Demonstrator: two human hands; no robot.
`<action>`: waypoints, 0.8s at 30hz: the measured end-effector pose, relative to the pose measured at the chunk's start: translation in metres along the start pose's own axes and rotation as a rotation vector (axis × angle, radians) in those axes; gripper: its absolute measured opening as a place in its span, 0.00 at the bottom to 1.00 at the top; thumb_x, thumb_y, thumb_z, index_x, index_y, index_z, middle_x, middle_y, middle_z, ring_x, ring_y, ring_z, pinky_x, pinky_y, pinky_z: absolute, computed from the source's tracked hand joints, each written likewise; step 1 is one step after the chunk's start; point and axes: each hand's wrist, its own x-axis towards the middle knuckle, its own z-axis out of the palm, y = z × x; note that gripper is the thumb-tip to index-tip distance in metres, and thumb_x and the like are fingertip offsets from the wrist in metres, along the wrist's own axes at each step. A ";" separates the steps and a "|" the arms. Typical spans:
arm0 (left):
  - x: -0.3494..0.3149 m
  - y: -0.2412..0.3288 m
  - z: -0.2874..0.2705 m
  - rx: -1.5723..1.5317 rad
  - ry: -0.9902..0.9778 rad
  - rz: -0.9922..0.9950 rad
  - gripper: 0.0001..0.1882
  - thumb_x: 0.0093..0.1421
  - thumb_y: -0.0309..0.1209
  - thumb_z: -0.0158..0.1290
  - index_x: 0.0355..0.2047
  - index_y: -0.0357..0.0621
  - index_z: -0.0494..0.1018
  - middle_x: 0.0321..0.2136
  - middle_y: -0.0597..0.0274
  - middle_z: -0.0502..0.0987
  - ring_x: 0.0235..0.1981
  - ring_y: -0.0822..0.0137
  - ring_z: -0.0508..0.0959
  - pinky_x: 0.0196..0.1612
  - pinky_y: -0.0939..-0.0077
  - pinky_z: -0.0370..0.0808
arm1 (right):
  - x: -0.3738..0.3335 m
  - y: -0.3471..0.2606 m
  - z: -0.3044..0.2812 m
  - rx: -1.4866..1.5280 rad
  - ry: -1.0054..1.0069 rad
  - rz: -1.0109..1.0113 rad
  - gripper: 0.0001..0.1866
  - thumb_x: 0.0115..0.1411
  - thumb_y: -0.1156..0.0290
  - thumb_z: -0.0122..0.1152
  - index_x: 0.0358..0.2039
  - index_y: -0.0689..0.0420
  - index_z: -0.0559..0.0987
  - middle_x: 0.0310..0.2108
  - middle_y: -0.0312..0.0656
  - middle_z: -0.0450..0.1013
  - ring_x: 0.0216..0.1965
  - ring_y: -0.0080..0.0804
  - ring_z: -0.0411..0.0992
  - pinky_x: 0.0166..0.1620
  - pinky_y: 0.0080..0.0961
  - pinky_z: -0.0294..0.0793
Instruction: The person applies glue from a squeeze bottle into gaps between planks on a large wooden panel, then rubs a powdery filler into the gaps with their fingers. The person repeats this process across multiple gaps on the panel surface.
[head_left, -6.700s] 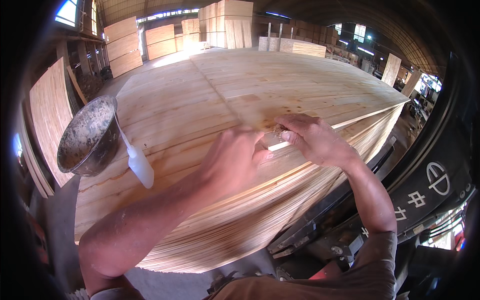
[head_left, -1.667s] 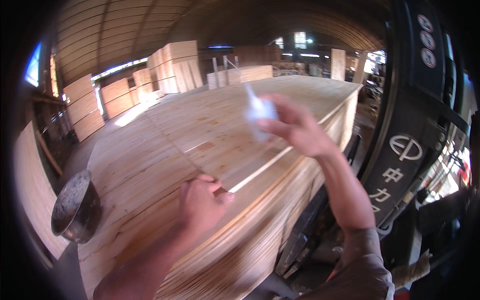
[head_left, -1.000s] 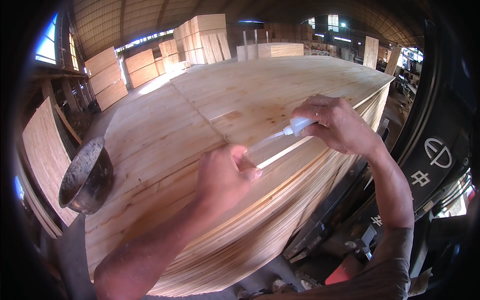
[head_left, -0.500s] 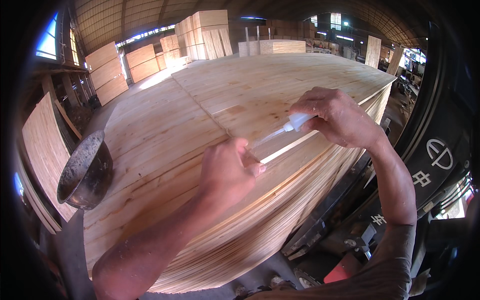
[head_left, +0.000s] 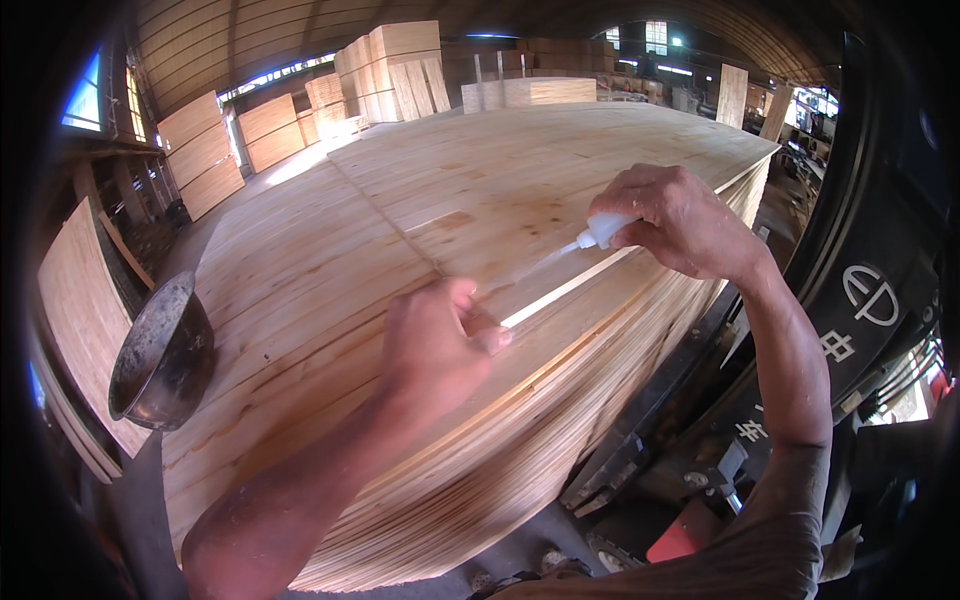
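Note:
My right hand [head_left: 680, 220] is closed round a small white squeeze bottle [head_left: 607, 229]. The bottle is tilted, its thin clear nozzle pointing down and left toward the panel top. Nearer to me, my left hand [head_left: 437, 330] is curled low over the panel, thumb and forefinger close together; what they pinch is blurred. Under both hands lies a large pale wood panel [head_left: 330, 270], the top of a thick stack of sheets. A narrow light strip [head_left: 565, 290] runs along it between my hands. A thin brownish line [head_left: 385, 212] crosses the panel toward my left hand.
A dark, worn metal bowl [head_left: 165, 350] stands at the stack's left edge. Black machinery [head_left: 850, 300] rises close on my right. Leaning boards [head_left: 200, 150] and piled wood [head_left: 395, 70] stand farther back in the shed.
The whole view has shifted slightly left. The bottle in my right hand has moved a little away from my left hand, widening the space between them.

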 end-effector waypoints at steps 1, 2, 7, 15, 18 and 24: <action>0.000 0.000 0.000 -0.008 -0.005 -0.007 0.18 0.57 0.27 0.72 0.44 0.30 0.82 0.31 0.53 0.89 0.32 0.60 0.89 0.42 0.63 0.83 | -0.001 0.001 -0.001 -0.017 -0.002 0.008 0.18 0.53 0.82 0.74 0.47 0.60 0.86 0.42 0.47 0.84 0.46 0.50 0.82 0.49 0.43 0.83; 0.000 0.000 0.000 -0.034 -0.014 -0.033 0.17 0.57 0.27 0.72 0.44 0.30 0.82 0.31 0.53 0.89 0.32 0.60 0.89 0.41 0.63 0.83 | -0.003 0.003 -0.002 -0.024 -0.002 0.009 0.18 0.54 0.82 0.74 0.47 0.60 0.86 0.42 0.47 0.84 0.46 0.50 0.82 0.49 0.43 0.83; 0.000 0.003 -0.001 0.018 -0.016 -0.009 0.14 0.57 0.26 0.72 0.42 0.34 0.82 0.30 0.53 0.88 0.31 0.61 0.88 0.39 0.65 0.82 | -0.010 0.009 -0.007 -0.065 -0.030 0.082 0.18 0.54 0.80 0.75 0.47 0.60 0.87 0.41 0.47 0.83 0.46 0.51 0.82 0.49 0.44 0.83; -0.002 0.009 -0.002 -0.009 -0.022 -0.008 0.10 0.58 0.24 0.72 0.37 0.35 0.82 0.29 0.54 0.88 0.30 0.63 0.88 0.38 0.66 0.82 | -0.018 0.021 -0.012 -0.097 -0.029 0.134 0.17 0.56 0.78 0.75 0.47 0.60 0.87 0.42 0.49 0.84 0.45 0.51 0.82 0.48 0.45 0.83; -0.001 0.008 -0.001 -0.010 -0.013 0.004 0.10 0.58 0.24 0.72 0.37 0.35 0.82 0.28 0.53 0.88 0.29 0.62 0.88 0.38 0.66 0.82 | -0.019 0.027 -0.013 -0.122 -0.027 0.139 0.17 0.55 0.77 0.76 0.47 0.61 0.87 0.42 0.49 0.84 0.45 0.50 0.83 0.47 0.44 0.84; 0.000 0.004 0.000 0.003 0.000 0.022 0.11 0.57 0.24 0.72 0.36 0.35 0.81 0.28 0.53 0.88 0.29 0.60 0.88 0.38 0.65 0.82 | -0.018 0.027 -0.008 -0.122 0.014 0.114 0.18 0.55 0.78 0.76 0.48 0.60 0.88 0.42 0.48 0.84 0.45 0.50 0.83 0.48 0.44 0.84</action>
